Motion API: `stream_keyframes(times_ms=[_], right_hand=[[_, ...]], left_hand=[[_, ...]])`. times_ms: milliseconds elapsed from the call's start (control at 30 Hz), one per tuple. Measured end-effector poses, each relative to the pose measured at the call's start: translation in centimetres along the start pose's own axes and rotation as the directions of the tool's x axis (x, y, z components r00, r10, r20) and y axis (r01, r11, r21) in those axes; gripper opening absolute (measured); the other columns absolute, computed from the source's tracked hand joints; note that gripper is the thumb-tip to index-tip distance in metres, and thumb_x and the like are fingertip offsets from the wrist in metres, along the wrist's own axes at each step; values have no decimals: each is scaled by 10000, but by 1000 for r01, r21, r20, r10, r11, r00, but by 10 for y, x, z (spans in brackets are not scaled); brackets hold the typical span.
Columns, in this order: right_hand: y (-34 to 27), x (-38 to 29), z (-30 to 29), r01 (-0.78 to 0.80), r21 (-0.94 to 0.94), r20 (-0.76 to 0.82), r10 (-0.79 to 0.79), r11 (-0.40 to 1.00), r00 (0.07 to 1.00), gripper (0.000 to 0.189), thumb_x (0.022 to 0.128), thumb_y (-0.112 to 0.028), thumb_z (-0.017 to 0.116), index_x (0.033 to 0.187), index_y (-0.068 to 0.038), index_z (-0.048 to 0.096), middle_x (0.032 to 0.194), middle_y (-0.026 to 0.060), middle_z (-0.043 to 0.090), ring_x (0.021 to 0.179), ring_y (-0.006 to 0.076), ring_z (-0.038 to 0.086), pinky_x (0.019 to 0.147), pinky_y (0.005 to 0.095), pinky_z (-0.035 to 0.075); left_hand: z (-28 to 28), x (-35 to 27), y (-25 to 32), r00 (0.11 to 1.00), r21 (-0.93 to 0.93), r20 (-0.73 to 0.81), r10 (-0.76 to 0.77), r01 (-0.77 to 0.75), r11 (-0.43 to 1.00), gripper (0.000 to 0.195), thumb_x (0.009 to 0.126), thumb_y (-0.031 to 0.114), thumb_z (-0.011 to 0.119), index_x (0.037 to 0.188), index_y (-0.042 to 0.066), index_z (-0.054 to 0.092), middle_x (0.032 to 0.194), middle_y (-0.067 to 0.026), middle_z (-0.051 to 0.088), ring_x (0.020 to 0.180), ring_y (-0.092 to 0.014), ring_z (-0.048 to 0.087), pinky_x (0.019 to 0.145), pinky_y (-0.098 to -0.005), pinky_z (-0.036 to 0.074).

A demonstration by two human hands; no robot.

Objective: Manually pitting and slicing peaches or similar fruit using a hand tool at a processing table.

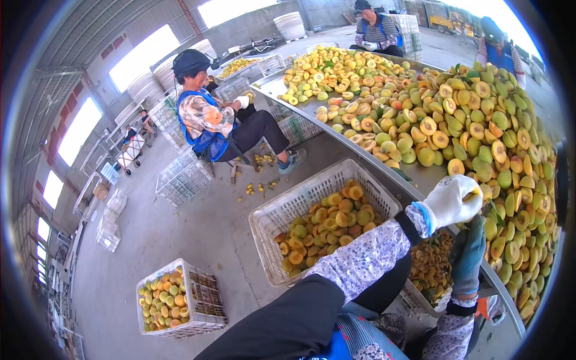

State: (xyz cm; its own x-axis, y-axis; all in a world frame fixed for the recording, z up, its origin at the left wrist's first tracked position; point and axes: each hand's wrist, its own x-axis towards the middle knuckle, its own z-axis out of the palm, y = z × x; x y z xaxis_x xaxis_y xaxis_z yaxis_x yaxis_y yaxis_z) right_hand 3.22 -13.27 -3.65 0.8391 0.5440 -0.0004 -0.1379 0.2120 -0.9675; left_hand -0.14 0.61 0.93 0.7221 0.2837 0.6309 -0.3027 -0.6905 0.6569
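My left hand point(453, 200), in a white knit glove with a blue cuff, is curled over the metal table's near edge. A bit of yellow fruit shows between its fingers. Just below it is my right hand point(468, 254) in a worn blue-green glove, seen from the side; its fingers are partly hidden and I cannot tell what they hold. Beyond both hands, a large heap of halved stone fruit point(477, 130), peaches or apricots, covers the sheet-metal table point(416, 173). Under my left forearm stands a white plastic crate point(270, 225) of fruit halves point(330, 220).
A crate of brown fruit scraps point(429, 265) sits below the table edge. Another filled crate point(204, 310) stands on the concrete floor point(225, 252). A seated person point(204, 112) works at left, near stacked crates point(185, 175); others point(378, 29) sit across the table.
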Motion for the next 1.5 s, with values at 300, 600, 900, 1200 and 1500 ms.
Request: stream_keyframes(times_ms=[300,600,900,1200,1500], right_hand=[[-2,3,11,-335,100,182,314,937,932,403,1022,-511,475,897,-132,532,630,3,508,470,125,463,405,281,367],[19,-2,5,357,-567,174,-315,742,933,268,1017,-236,564,1036,29,599,737,185,652,658,342,650,596,392,483],[29,-2,16,366,-542,245,-275,756,930,296,1021,-260,561,985,22,643,810,243,669,771,403,659,656,435,496],[51,-5,13,331,-316,318,-229,889,920,442,1047,-398,510,1014,22,644,740,110,666,692,211,633,665,363,503],[2,-27,19,-414,-16,338,394,910,855,468,1041,-535,401,792,-161,531,566,-30,444,394,106,366,361,261,281]], left_hand=[[22,-29,-8,874,-800,-40,-484,262,540,597,1089,472,308,1286,-20,581,1061,-160,700,940,-214,686,873,-333,558],[20,-30,-33,753,-924,173,-635,347,159,768,1019,638,297,1240,-23,622,1147,-198,689,956,-321,687,830,-431,575],[20,-38,-23,767,-944,62,-639,253,213,728,1031,601,306,1215,-22,634,1091,-193,704,920,-304,695,777,-396,580],[22,-48,-13,773,-878,-17,-634,292,380,648,1044,544,353,1126,-20,662,989,-179,717,870,-287,701,737,-382,596],[17,-36,-3,854,-880,66,-517,294,374,656,1053,528,370,1301,-38,591,1052,-180,711,888,-250,704,759,-357,603]])
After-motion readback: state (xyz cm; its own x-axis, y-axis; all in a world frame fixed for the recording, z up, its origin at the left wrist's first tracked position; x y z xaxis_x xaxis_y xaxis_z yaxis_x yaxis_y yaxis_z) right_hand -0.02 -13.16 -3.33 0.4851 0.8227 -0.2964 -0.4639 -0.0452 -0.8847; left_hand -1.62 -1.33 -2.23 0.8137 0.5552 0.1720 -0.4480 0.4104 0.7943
